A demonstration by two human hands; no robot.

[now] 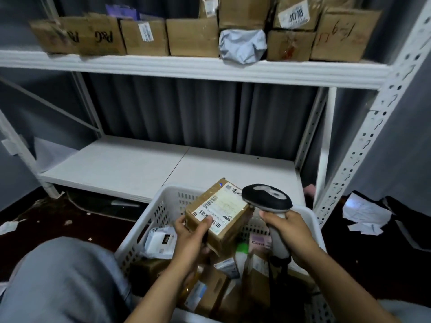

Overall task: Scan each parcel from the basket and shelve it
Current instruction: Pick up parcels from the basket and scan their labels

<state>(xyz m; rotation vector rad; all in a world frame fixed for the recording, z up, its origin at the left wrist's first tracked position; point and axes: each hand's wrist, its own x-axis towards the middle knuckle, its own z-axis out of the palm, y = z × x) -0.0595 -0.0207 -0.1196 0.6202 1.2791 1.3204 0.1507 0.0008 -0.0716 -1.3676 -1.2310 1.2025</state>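
The storeroom has grey curtained walls, a dark floor [46, 220] and a white metal rack, with the person crouching before it, one knee [63, 276] at the lower left.

Nearest, the left hand [191, 238] grips a brown cardboard box [219, 210] by its near end, thumb on the label, holding it tilted above the white basket [140, 229]. The right hand [286, 231] is wrapped round the handle of a scanner [267, 198], whose dark head sits just beside the box's far right corner.

The thumb lies close to a barcode, so the scan may fail if it covers the bars, and the box's tilt could make the reading worse. The box is held at one end by one hand only, so it could tip out and fall among the unscanned parcels. A dark cord seems to hang from the scanner into the basket, where it might snag.

Under the hands the basket holds a white pouch [158, 241] and several small boxes, heaped loosely. Its far rim stands between the box and the lower shelf [140, 166] just behind. To the right, a perforated post [363, 136] stands near the scanner arm, with loose papers [363, 213] on the floor past it. Farthest, the upper shelf [186, 68] carries a tight row of cartons [191, 36] and a grey bag [242, 45], so I see little room there.
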